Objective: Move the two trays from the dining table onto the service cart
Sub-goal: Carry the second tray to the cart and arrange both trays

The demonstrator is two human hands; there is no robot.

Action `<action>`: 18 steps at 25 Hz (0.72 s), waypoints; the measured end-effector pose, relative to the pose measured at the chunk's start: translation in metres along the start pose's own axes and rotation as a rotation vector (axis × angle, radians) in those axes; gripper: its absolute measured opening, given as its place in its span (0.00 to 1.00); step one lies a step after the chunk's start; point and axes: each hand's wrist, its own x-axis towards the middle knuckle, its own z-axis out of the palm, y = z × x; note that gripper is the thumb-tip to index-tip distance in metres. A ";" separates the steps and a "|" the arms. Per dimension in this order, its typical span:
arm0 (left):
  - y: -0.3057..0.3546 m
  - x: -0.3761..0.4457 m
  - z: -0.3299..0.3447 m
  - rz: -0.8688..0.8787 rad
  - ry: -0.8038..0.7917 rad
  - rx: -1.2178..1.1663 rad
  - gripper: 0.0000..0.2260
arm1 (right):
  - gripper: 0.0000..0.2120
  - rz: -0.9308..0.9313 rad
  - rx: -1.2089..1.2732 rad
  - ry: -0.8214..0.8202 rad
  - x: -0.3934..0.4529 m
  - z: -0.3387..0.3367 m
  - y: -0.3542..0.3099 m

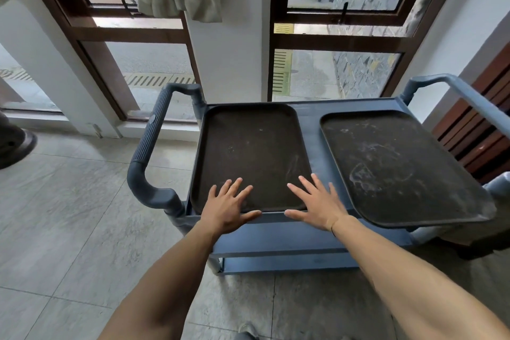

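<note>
Under my fingertips (237, 182) lies a dark brown tray (248, 146) flecked with pale specks. Just right of my fingers, a second tray (392, 163) is dark grey-brown, smeared with whitish scuffs and swirls. Both sit on a slate-blue cart (311, 232). Below my hands, the floor (69, 215) is pale grey marbled tile.

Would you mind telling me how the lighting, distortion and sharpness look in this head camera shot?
Head view: soft daylight from the windows, no harsh glare; wide-angle lens bows the window frames and stretches the forearms; right tray shows pale scuffs clearly, left tray and both hands, left hand and right hand, are sharp.
</note>
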 end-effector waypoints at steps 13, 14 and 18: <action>0.200 0.056 -0.027 0.072 0.061 -0.004 0.43 | 0.41 0.097 0.035 0.044 -0.073 -0.020 0.220; 0.215 0.059 -0.026 0.076 0.057 -0.004 0.43 | 0.41 0.109 0.039 0.041 -0.080 -0.020 0.238; 0.268 0.070 -0.020 0.086 0.049 -0.008 0.42 | 0.43 0.132 0.075 0.018 -0.102 -0.013 0.295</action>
